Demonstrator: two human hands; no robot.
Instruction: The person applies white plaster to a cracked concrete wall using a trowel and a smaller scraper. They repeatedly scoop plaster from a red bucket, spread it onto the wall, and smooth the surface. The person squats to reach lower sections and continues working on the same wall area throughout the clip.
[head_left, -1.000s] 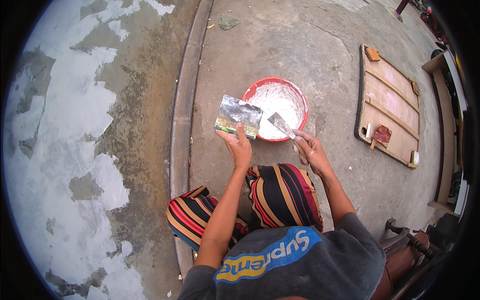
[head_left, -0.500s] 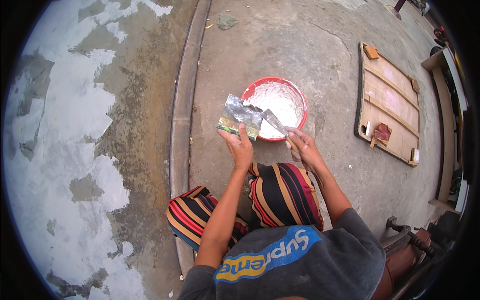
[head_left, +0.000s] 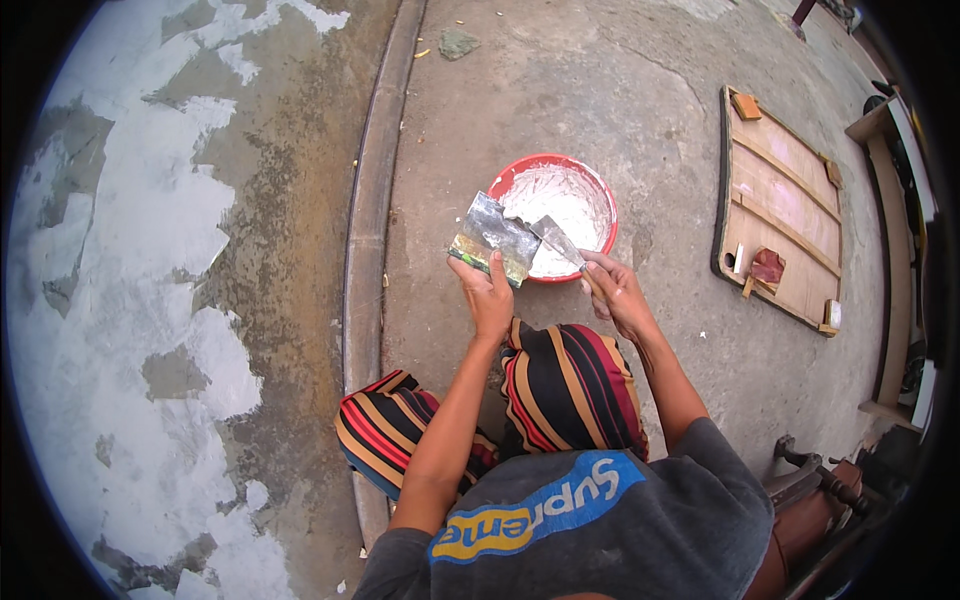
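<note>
Person wears a grey short-sleeved T-shirt (head_left: 600, 530) with a blue and yellow band across the chest, trousers (head_left: 565, 385) striped black, red and orange; forearms and both hands bare.

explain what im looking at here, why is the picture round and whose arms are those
The picture comes from a wide fisheye camera worn on a person's head, looking down. That lens makes the view round and bends straight edges near the rim. The arms rising from the lower edge are the wearer's own, above striped trousers.

The left hand holds a flat rectangular board smeared with whitish paste. The right hand grips a putty knife, its blade beside the board's edge. Both are held over a red basin with white paste inside, standing on the concrete ground.

To the right lies a flat wooden panel with a few small items on it. To the left, past a curved raised edge, is a grey surface with white patches.
</note>
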